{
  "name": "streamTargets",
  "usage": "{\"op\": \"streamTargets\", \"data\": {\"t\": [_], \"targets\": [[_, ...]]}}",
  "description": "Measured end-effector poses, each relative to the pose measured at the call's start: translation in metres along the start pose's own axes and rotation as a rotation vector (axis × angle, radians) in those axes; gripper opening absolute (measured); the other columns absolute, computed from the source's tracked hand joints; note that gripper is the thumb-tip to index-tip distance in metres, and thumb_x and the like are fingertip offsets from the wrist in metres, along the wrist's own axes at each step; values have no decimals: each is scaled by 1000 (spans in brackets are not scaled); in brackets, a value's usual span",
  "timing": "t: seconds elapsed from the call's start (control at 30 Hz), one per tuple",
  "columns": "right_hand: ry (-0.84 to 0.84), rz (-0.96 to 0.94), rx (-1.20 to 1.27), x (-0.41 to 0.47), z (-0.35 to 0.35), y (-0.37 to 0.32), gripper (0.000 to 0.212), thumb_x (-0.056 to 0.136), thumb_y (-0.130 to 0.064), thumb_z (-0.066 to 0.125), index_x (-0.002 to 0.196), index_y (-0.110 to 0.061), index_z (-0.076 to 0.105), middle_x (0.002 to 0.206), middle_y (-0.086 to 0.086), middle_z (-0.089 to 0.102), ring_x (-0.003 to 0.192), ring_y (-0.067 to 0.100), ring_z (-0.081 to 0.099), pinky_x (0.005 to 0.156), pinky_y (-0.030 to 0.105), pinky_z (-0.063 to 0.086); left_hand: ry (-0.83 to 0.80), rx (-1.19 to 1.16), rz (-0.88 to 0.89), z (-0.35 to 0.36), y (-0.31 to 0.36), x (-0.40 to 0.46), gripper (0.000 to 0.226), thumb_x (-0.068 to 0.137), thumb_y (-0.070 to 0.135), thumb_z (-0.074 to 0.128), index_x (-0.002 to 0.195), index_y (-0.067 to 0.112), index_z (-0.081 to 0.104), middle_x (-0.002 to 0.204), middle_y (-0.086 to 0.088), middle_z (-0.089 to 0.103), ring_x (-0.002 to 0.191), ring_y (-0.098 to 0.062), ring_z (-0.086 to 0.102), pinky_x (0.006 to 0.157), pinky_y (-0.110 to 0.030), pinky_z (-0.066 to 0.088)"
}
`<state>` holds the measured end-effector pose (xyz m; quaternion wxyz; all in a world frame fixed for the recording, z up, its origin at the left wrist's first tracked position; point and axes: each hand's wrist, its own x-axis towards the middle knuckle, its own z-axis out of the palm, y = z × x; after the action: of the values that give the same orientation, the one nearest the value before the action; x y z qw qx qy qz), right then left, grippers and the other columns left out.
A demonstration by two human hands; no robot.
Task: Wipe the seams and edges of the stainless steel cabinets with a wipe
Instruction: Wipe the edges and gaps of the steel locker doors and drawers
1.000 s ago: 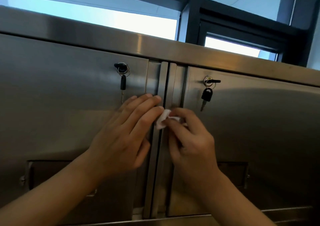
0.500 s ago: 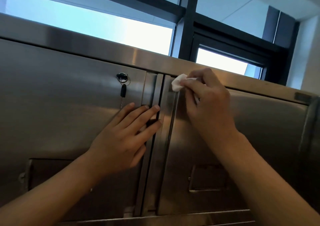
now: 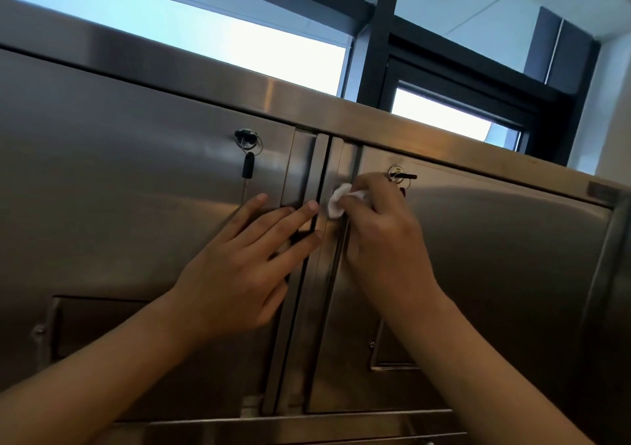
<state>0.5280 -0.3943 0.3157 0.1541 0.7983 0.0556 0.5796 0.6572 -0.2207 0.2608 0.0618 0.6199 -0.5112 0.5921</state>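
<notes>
Two stainless steel cabinet doors, the left door and the right door, meet at a vertical seam in the middle of the head view. My right hand pinches a small white wipe and holds it against the right door's edge strip just right of the seam, below the top rail. My left hand lies flat with straight fingers on the left door, its fingertips reaching the seam beside the wipe.
A key hangs from the left door's lock. The right door's lock with its key sits just above my right knuckles. Recessed pulls lie low on each door. A dark window frame rises behind the cabinet top.
My right hand carried the wipe up the seam to the top rail, then came back down to just below lock height. My left hand has stayed flat on the left door.
</notes>
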Motion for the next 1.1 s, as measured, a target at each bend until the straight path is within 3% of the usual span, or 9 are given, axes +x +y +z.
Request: {"op": "streamTargets", "data": {"t": [0.2, 0.33, 0.53, 0.73, 0.9, 1.1], "targets": [[-85, -35, 39, -22, -5, -9, 15, 92, -9, 71, 107, -9, 73, 118, 8, 59, 106, 18, 57, 88, 26, 54, -23, 1, 0, 1, 0, -1, 65, 92, 30, 53, 154, 16, 45, 166, -18, 31, 145, -34, 44, 120, -63, 30], [-9, -11, 97, -10, -19, -6, 22, 98, -16, 55, 108, -6, 72, 121, 11, 59, 108, 17, 57, 96, 19, 49, -45, 11, -2, -1, -1, 0, 64, 92, 32, 52, 154, 16, 47, 166, -18, 31, 146, -33, 42, 121, -62, 29], [141, -43, 114, 32, -32, 4, 17, 100, -8, 62, 115, -5, 69, 131, 13, 59, 113, 19, 58, 96, 24, 52, -45, 22, 4, -1, 1, -1, 61, 92, 32, 52, 151, 16, 51, 168, -17, 28, 148, -32, 40, 123, -61, 26], [116, 39, 116, 30, -5, -2, 24, 100, -14, 55, 115, 0, 69, 134, 18, 58, 117, 23, 56, 101, 2, 36, -19, 18, 1, -1, 2, -1, 59, 92, 30, 52, 148, 15, 54, 165, -18, 33, 145, -33, 45, 122, -62, 28], [162, 26, 96, 24, 3, -3, 21, 99, -12, 64, 116, -1, 71, 119, 14, 68, 104, 23, 67, 91, 22, 52, 11, 10, 1, 2, 0, 0, 58, 91, 27, 53, 147, 13, 57, 164, -19, 36, 141, -34, 48, 123, -61, 25], [89, -12, 138, -8, 9, -11, 14, 97, -12, 70, 106, -2, 74, 109, 10, 70, 91, 18, 67, 81, 27, 56, 43, 3, 2, 4, 2, -2, 56, 92, 24, 53, 147, 11, 56, 163, -20, 36, 141, -35, 49, 123, -62, 25]]}}
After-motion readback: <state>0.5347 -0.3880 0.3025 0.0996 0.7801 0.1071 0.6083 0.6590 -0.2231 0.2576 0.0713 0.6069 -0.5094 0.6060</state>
